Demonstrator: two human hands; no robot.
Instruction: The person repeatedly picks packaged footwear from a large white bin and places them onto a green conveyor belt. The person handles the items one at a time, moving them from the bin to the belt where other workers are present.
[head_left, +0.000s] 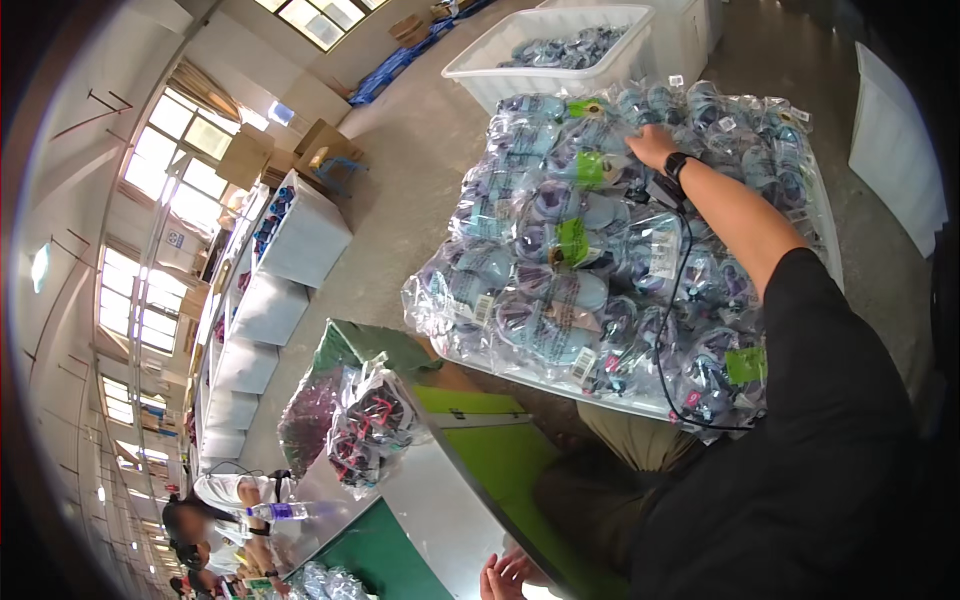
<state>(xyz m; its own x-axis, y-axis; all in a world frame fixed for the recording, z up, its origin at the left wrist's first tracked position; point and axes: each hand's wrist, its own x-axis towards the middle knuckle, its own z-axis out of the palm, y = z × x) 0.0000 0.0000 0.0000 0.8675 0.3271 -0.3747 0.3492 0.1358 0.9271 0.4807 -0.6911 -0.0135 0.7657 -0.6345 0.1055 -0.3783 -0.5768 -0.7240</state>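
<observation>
My right hand (653, 147), with a dark watch on its wrist, reaches to the far part of a big pile of shoes in clear plastic bags (565, 215). Its fingers are curled down onto one bag and look closed on the plastic; their tips are partly hidden. The bagged shoes are pale blue and purple, several with green tags or white labels. By the wrist is a small dark device (664, 190), from which a black cable (660, 345) runs across the bags. At the bottom edge, beside the grey tabletop, my left hand (512, 575) shows partly, fingers loosely bent and apart, holding nothing visible.
The pile lies in a white container (835, 250). Behind it stands a white bin (470, 75) of more bagged goods. Left are a grey table (440, 520) with a green mat, a bag of dark-and-red shoes (370, 425), a water bottle (280, 511), and another person (240, 490).
</observation>
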